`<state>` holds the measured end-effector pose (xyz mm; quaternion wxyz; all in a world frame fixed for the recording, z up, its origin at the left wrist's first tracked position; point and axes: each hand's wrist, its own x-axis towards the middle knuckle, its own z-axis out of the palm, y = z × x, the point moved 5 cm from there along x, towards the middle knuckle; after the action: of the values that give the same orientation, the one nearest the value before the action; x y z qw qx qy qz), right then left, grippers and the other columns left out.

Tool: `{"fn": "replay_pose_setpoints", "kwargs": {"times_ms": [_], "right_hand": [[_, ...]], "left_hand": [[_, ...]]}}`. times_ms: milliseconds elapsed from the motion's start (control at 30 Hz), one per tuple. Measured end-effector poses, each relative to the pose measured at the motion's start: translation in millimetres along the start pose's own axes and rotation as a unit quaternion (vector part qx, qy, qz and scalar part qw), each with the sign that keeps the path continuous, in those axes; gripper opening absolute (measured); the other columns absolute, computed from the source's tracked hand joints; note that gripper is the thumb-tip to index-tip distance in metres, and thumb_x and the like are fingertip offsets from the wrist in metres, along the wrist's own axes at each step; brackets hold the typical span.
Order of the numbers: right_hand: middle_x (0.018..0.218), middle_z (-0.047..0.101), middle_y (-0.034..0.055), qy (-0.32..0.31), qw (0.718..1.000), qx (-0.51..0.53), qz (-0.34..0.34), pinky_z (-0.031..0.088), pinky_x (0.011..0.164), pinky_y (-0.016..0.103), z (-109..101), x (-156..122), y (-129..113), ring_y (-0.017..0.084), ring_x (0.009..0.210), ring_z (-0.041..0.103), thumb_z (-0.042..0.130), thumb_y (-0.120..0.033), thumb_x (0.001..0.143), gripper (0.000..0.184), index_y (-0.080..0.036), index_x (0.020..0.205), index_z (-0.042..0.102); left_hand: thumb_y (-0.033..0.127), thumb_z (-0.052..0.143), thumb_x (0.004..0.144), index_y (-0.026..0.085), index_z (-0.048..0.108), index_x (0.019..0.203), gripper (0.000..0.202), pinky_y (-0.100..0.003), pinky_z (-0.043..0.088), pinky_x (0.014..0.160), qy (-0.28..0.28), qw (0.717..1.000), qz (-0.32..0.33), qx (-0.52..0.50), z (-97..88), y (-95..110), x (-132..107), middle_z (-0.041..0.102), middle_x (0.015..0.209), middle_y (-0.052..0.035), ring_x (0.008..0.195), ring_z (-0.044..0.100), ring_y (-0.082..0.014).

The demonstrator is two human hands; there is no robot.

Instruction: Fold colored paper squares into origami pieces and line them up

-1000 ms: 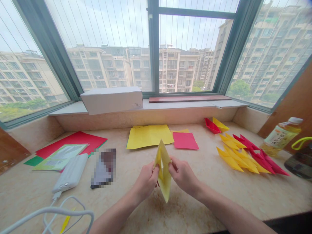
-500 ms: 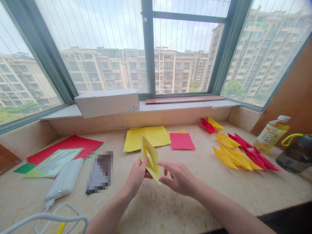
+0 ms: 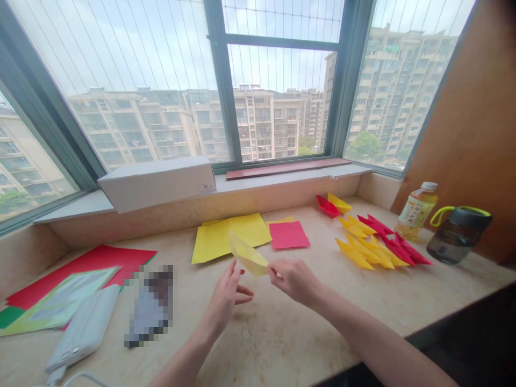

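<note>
Right hand: the right hand (image 3: 296, 280) is closed in a pinch on one pointed end of the folded yellow paper boat (image 3: 246, 255), gripping it in the air above the counter (image 3: 266, 344).

Left hand: the left hand (image 3: 223, 298) is released and open, its fingers (image 3: 233, 274) loosely spread, just beside the boat and not touching it.

Boat: held tilted and nearly level between the hands, its far end pointing left, above the front edge of the yellow paper sheets (image 3: 229, 239).

Just ahead: the yellow paper sheets lie flat on the counter, with a pink paper square (image 3: 289, 235) partly over a further yellow sheet to their right.

Right of the hands: finished yellow paper boats (image 3: 363, 252) and red paper boats (image 3: 399, 250) lie in overlapping rows, and one red boat (image 3: 327, 206) sits touching a yellow boat (image 3: 338, 203) behind them.

Left of the hands: a blurred object (image 3: 151, 306), too obscured to identify, lies beside a white power bank (image 3: 83, 333). Past them, a pale green printed sheet (image 3: 60, 301) rests on a red paper sheet (image 3: 80, 269).

Far right: a yellow-labelled drink bottle (image 3: 417, 212) stands near a dark tumbler (image 3: 455, 236) with a lime-green handle.

Window sill: a white cardboard box (image 3: 157, 183) and a reddish-brown board (image 3: 286, 168) lie along it.
</note>
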<state>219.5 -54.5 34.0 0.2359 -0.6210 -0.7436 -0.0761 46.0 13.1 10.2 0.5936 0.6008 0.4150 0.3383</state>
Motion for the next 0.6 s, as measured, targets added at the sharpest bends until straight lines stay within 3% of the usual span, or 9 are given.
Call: {"fn": "replay_pose_setpoints", "kwargs": {"times_ms": [100,233,367,467,600], "right_hand": [[0.092,0.074,0.0043,0.024,0.996,-0.039,0.083,0.041,0.066,0.023,-26,9,42,0.015,0.084,0.069,0.042,-0.021,0.101,0.025,-0.019,0.095,0.066],[0.094,0.073,0.0107,0.015,0.974,-0.118,0.193,0.043,0.067,0.028,-56,19,109,0.02,0.084,0.069,0.034,-0.025,0.105,0.034,-0.016,0.096,0.066],[0.097,0.07,0.0115,-0.042,0.942,-0.184,0.279,0.052,0.074,0.033,-66,25,166,0.02,0.085,0.067,0.047,-0.028,0.102,0.025,-0.012,0.1,0.066],[0.113,0.066,0.0082,-0.093,0.921,-0.213,0.313,0.056,0.082,0.04,-63,28,189,0.02,0.095,0.066,0.06,-0.033,0.097,0.027,-0.014,0.116,0.062],[0.124,0.061,0.0107,-0.134,0.903,-0.234,0.334,0.056,0.087,0.043,-55,35,197,0.023,0.104,0.064,0.062,-0.032,0.095,0.034,-0.015,0.124,0.059]], "left_hand": [[0.053,0.046,0.092,0.011,0.047,0.136,0.061,-0.034,0.062,0.061,0.037,0.996,0.055,0.065,-6.1,4,1,0.056,0.126,-0.0177,0.065,0.066,-0.0143],[0.056,0.041,0.091,0.011,0.062,0.116,0.056,-0.033,0.061,0.053,0.036,0.985,0.118,0.119,-11.2,8,2,0.062,0.112,-0.0145,0.058,0.063,-0.0144],[0.058,0.038,0.093,0.014,0.069,0.084,0.054,-0.03,0.059,0.051,0.011,0.97,0.167,0.174,-10.3,13,-1,0.066,0.104,-0.0132,0.061,0.064,-0.0162],[0.056,0.036,0.095,0.016,0.063,0.064,0.057,-0.026,0.057,0.052,-0.016,0.96,0.19,0.204,-6.5,15,-6,0.068,0.099,-0.0122,0.065,0.064,-0.0162],[0.051,0.033,0.098,0.016,0.064,0.067,0.056,-0.027,0.055,0.051,-0.033,0.951,0.204,0.231,-3.3,16,-9,0.068,0.095,-0.0113,0.057,0.061,-0.0145]]}}
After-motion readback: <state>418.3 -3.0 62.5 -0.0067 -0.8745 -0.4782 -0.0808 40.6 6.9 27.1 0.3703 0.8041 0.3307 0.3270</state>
